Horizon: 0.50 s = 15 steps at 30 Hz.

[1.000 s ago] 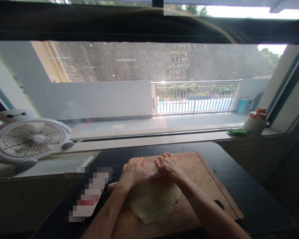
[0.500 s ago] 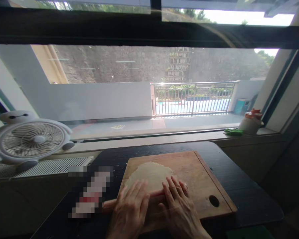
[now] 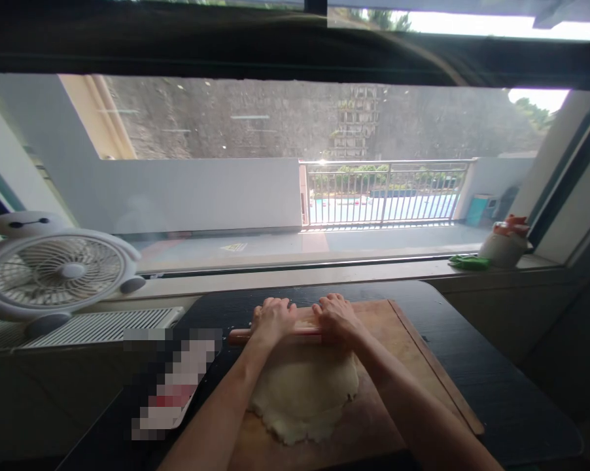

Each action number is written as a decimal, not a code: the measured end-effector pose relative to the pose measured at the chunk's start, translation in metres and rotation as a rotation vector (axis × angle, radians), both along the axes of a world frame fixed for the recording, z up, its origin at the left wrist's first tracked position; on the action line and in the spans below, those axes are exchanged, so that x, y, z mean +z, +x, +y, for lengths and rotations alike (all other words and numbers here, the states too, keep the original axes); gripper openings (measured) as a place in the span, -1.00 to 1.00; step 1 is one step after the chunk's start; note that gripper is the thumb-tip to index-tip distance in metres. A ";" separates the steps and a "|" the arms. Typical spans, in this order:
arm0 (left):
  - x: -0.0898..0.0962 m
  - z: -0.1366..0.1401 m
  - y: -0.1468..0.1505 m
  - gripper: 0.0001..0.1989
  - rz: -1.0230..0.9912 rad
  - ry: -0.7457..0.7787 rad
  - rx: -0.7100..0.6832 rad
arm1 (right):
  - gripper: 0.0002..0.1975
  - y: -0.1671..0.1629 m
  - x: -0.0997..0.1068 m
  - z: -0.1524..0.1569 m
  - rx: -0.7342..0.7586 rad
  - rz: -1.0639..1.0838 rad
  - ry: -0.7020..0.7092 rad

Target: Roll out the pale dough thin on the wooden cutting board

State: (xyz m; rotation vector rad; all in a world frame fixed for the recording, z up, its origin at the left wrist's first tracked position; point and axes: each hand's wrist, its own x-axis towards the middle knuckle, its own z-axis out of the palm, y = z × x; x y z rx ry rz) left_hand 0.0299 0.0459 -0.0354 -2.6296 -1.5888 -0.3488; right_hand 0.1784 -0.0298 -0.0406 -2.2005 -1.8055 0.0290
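Observation:
A wooden rolling pin (image 3: pixel 239 337) lies across the far part of a wooden cutting board (image 3: pixel 398 360). My left hand (image 3: pixel 274 319) rests over the pin with its fingers bent down past the far side. Beside it, my right hand (image 3: pixel 338 318) grips the pin in the same way. The pin's left end sticks out beyond my left hand; its right end is hidden under my right hand and wrist. A thin sheet of pale dough (image 3: pixel 305 392) with a ragged near edge spreads on the board between my forearms, partly under the pin.
The board lies on a black table (image 3: pixel 515 405). At its left is a long, pixelated pale object (image 3: pixel 177 386). A white fan (image 3: pixel 62 268) stands at the far left. On the windowsill at right are a pale container (image 3: pixel 503 247) and a green item (image 3: pixel 469 262).
Both hands and the rolling pin have moved away from me to the board's far edge. More of the dough's near part now shows. My fingers, flatter before, are now bent over the pin.

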 end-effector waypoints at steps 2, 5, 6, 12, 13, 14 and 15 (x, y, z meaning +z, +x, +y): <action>0.002 0.005 0.003 -0.62 0.017 -0.060 0.021 | -0.58 0.003 -0.001 0.003 -0.016 0.001 0.018; 0.000 -0.006 -0.004 -0.62 0.005 -0.054 -0.014 | -0.58 -0.005 -0.004 -0.013 -0.006 -0.004 0.067; -0.002 -0.014 -0.010 -0.63 -0.005 -0.020 -0.046 | -0.58 -0.011 -0.006 -0.022 0.002 -0.009 0.096; -0.020 -0.072 -0.056 -0.62 -0.039 0.184 -0.191 | -0.58 -0.048 -0.019 -0.086 0.062 -0.028 0.288; -0.022 -0.078 -0.061 -0.61 -0.042 0.192 -0.201 | -0.58 -0.051 -0.020 -0.092 0.075 -0.024 0.294; -0.023 -0.082 -0.064 -0.60 -0.043 0.193 -0.206 | -0.57 -0.052 -0.021 -0.096 0.087 -0.022 0.299; -0.022 -0.083 -0.065 -0.60 -0.042 0.191 -0.208 | -0.58 -0.052 -0.021 -0.096 0.099 -0.021 0.304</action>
